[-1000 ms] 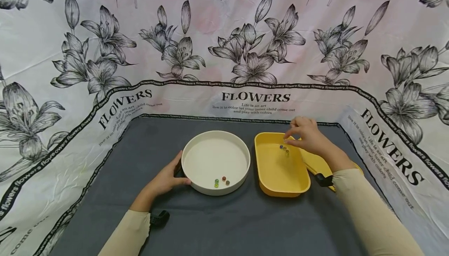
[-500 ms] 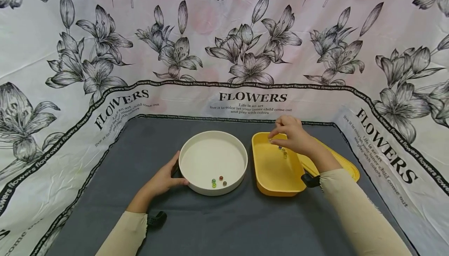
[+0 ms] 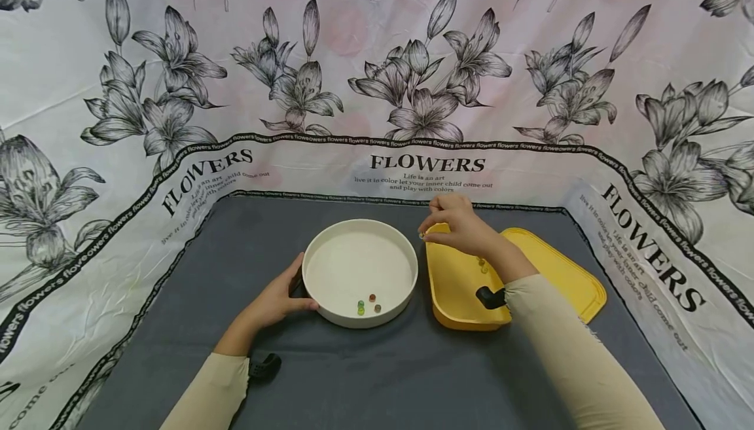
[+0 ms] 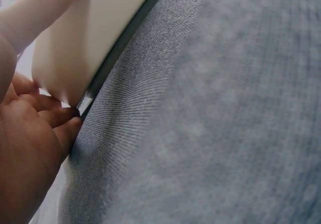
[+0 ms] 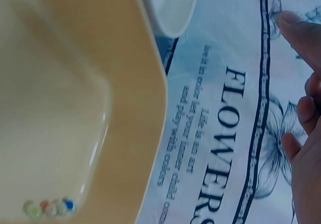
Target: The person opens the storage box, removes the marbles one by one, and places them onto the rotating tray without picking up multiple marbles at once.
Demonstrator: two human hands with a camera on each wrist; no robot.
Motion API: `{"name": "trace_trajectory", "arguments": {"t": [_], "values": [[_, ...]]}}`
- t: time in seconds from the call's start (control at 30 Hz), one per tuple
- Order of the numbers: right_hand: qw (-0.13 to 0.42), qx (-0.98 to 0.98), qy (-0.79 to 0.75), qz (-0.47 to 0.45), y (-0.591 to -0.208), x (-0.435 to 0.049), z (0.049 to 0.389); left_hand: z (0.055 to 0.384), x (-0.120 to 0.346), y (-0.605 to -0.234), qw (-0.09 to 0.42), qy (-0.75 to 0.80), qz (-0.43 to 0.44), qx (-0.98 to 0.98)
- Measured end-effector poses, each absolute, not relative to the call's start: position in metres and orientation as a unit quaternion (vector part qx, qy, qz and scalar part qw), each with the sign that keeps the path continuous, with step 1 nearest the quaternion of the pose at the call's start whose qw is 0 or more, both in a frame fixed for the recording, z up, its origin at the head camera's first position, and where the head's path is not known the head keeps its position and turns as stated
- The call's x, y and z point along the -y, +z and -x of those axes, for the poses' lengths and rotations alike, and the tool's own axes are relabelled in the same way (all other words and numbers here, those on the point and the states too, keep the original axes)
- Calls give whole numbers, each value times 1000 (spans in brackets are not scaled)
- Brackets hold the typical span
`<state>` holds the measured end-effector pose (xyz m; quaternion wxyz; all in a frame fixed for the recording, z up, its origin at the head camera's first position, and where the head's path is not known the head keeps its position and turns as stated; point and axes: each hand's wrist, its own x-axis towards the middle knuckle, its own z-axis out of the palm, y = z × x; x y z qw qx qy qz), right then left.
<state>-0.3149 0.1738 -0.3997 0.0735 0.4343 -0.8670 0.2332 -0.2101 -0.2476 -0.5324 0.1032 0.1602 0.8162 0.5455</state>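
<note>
right hand (image 3: 462,230): hovers over the far left corner of the yellow tray (image 3: 456,299), fingertips (image 3: 425,235) pinched on what looks like a small bead; too tiny to be sure.
left hand (image 3: 277,299): fingers (image 4: 47,116) curled against the near left wall of the white round dish (image 3: 330,247), thumb on its rim.
beads in the tray (image 5: 47,208): a short row in one corner, below and behind the right fingers.
beads in the dish (image 3: 368,304): three, near its front wall.
handling: beads likely hard, glossy, light and prone to roll; best pinched across the middle with two fingertips.
materials: smooth rigid tray and dish; grey woven cloth (image 4: 210,133) on the desk; flat yellow lid (image 3: 559,273) right of the tray.
</note>
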Motion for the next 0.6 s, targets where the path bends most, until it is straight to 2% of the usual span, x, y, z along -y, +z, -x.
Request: {"name": "trace_trajectory", "arguments": {"t": [0.6], "values": [[31, 867, 204, -453, -413, -102, 323, 208, 247, -530, 99, 538, -149, -824]]}}
